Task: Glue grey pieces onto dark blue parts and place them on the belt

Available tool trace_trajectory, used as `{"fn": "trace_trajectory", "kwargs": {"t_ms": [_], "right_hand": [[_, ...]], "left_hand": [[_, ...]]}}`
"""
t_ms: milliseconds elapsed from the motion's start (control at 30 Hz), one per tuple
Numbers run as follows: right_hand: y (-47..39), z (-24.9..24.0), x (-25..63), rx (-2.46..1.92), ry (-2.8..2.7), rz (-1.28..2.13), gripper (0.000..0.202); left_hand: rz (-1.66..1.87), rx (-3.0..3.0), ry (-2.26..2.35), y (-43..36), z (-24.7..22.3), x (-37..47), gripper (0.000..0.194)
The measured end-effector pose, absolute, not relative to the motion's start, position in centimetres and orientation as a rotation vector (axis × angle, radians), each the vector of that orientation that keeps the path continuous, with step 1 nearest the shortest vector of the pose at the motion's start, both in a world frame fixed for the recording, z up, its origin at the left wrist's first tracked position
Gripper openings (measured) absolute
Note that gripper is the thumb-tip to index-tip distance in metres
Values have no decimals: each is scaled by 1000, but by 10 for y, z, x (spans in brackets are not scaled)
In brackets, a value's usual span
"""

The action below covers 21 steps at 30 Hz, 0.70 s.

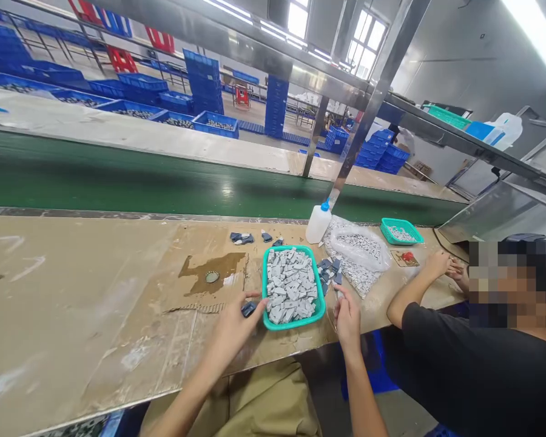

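Note:
A small dark blue plastic piece [248, 309] sits between the thumb and fingers of my left hand [235, 325], at the left side of a green basket [321, 311]. The basket is full of small light grey pieces [291, 284]. My right hand [348, 318] is at the basket's right, its thumb and fingers pinched close beside a heap of dark and grey pieces [330, 272]. What that hand pinches is too small to make out. More dark pieces [241, 238] lie behind the basket to the left. A round metal cap [212, 277] rests on a wet brown patch.
Behind the basket stand a white bottle [319, 223] with a blue cap and a clear bag [361, 249] of grey pieces. Another green basket [401, 232] is farther right. A co-worker [473, 352] sits at the right. A green conveyor belt [164, 185] runs behind the cardboard-covered table.

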State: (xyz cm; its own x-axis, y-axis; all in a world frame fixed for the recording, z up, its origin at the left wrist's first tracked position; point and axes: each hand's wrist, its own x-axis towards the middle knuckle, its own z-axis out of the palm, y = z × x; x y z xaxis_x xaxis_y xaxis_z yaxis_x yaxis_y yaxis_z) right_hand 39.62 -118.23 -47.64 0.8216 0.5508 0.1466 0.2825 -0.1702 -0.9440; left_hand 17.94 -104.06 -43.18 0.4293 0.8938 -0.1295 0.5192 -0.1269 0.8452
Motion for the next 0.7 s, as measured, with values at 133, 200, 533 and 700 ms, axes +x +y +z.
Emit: {"fn": "trace_trajectory", "kwargs": {"t_ms": [133,200,533,700], "right_hand": [[-1160,-474,403,-1773,-630,479,29],[-1149,-472,406,-1762,-625,589,21],[-1135,-453,406,-1578,-571,934,55],[-1172,-440,397,-1425,-537,1095,56]], "left_hand": [[471,1709,1190,-1025,-441,190,56],[453,1649,1111,-1020,-444,191,52],[390,1150,825,-1029,-430,183,61],[338,1159,798,-1055,-410,170,49]]}}
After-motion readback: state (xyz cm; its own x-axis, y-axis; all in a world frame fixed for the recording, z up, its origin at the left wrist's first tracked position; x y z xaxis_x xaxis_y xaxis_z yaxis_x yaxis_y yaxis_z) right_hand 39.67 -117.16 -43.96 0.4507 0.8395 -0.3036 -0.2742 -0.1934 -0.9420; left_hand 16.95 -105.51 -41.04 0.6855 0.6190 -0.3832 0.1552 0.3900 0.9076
